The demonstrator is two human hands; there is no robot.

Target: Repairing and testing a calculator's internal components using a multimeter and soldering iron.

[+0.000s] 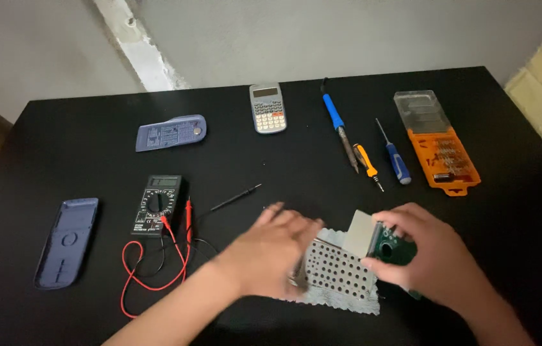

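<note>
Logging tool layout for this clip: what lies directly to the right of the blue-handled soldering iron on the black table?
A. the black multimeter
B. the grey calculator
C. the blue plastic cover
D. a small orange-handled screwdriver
D: the small orange-handled screwdriver lies just right of the soldering iron, while the multimeter, calculator and blue plastic cover all sit to its left.
</note>
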